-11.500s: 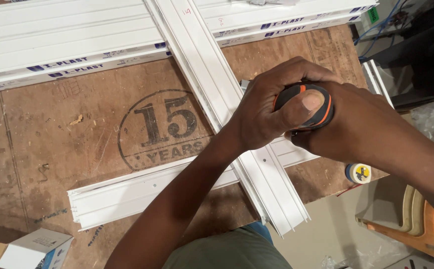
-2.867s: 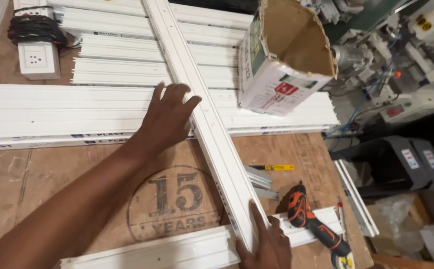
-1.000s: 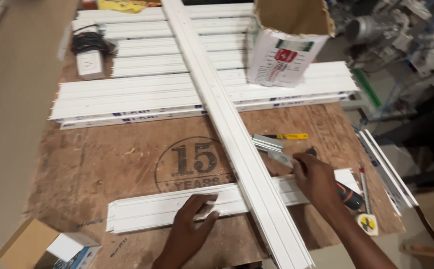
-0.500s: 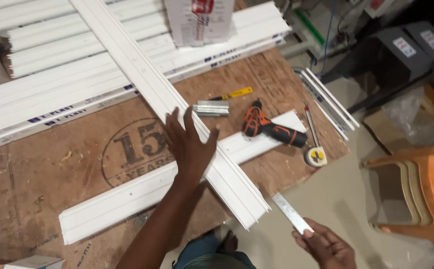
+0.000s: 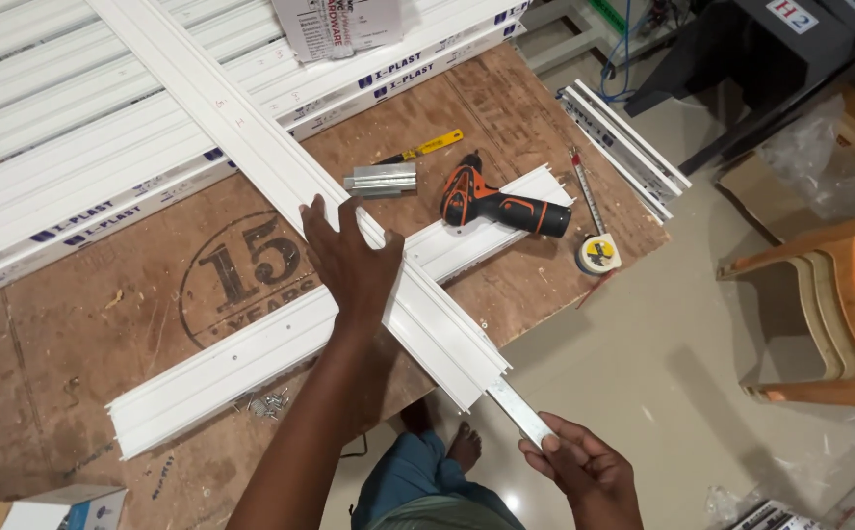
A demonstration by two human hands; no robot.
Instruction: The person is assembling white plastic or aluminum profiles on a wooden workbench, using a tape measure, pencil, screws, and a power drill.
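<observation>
Two long white plastic channels cross on a brown plywood surface (image 5: 74, 324) above a pale tiled floor (image 5: 643, 393): the upper channel (image 5: 251, 147) runs diagonally from far left to the near edge, over a crosswise channel (image 5: 251, 353) beside an orange drill (image 5: 501, 203) and yellow tape measure (image 5: 598, 253). The left hand (image 5: 349, 260) lies flat, fingers spread, on the crossing. The right hand (image 5: 584, 471) grips a slim metal strip (image 5: 520, 410) pointing into the upper channel's near end.

White cardboard box (image 5: 344, 25) top centre on profiles; small white-blue box (image 5: 74, 507) bottom left corner.
</observation>
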